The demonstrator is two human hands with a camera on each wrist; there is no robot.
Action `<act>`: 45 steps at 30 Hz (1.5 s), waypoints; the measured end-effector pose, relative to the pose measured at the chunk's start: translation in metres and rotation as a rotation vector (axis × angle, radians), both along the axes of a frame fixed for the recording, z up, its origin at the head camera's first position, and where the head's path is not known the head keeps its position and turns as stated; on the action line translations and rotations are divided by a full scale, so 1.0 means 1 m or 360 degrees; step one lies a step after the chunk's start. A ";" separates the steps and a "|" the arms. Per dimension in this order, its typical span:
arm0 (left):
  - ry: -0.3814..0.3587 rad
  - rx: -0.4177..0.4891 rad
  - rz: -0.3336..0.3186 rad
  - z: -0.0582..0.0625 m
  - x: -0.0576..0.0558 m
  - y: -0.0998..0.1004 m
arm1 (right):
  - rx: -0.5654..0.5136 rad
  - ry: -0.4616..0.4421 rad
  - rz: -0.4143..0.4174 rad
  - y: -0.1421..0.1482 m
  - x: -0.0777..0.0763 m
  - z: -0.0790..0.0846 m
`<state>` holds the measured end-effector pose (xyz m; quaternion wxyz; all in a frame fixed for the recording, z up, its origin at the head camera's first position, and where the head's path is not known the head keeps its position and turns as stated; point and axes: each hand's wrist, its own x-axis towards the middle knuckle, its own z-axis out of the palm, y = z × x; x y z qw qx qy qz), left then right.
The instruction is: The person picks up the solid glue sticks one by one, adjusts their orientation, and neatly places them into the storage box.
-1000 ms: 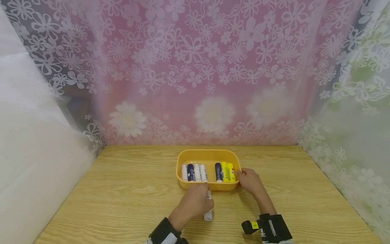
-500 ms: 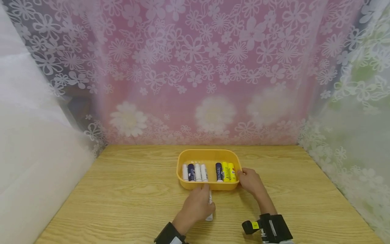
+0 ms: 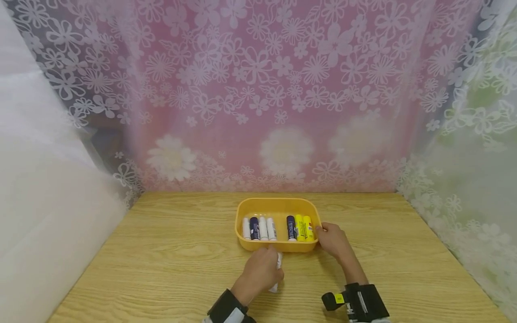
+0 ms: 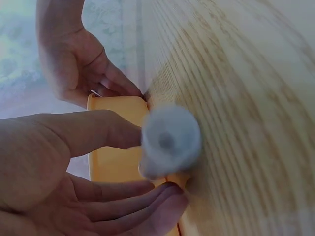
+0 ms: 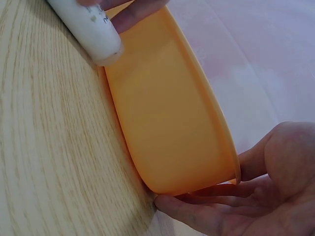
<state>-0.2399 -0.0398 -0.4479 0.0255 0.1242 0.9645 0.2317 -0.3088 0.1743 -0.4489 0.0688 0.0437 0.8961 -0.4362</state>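
Observation:
My left hand (image 3: 258,272) pinches a white glue stick (image 3: 279,260) between thumb and fingers, just in front of the yellow tray (image 3: 278,206). In the left wrist view the round end of the glue stick (image 4: 172,137) faces the camera; in the right wrist view its printed side (image 5: 93,34) lies close over the table. My right hand (image 3: 333,240) grips the tray's right end, with the thumb at the rim and fingers beneath the wall (image 5: 162,113). Inside the tray stand white tubes (image 3: 263,229), a navy tube (image 3: 254,229), another navy tube (image 3: 291,228) and two yellow tubes (image 3: 308,228).
The tray rests on a wood-grain table (image 3: 169,260) toward its back edge. A pink flowered curtain (image 3: 226,112) hangs behind, with pale sheets at both sides. Black straps with a camera (image 3: 333,300) sit on the wrists.
My left hand shifts a little, and the glue stick in it now leans more, its near end swinging slightly left. The right hand keeps its hold and the tray stays in place.

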 end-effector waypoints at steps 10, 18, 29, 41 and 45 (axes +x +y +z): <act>-0.0045 -0.0040 0.0011 0.001 -0.004 0.003 | 0.0009 -0.0008 -0.0004 0.001 0.000 -0.001; -0.0040 -0.0061 0.0010 0.001 -0.007 0.002 | 0.0028 0.0003 -0.0005 0.002 0.000 -0.001; -0.0034 -0.0081 0.0001 -0.001 -0.008 0.000 | 0.0023 0.0016 -0.0001 0.001 -0.002 -0.003; -0.0032 -0.0021 -0.0033 0.001 -0.006 -0.004 | 0.0032 -0.0001 -0.0004 0.000 -0.003 -0.005; -0.0087 0.0013 -0.0021 0.001 -0.005 -0.003 | 0.0037 -0.0001 -0.0002 0.001 -0.004 -0.006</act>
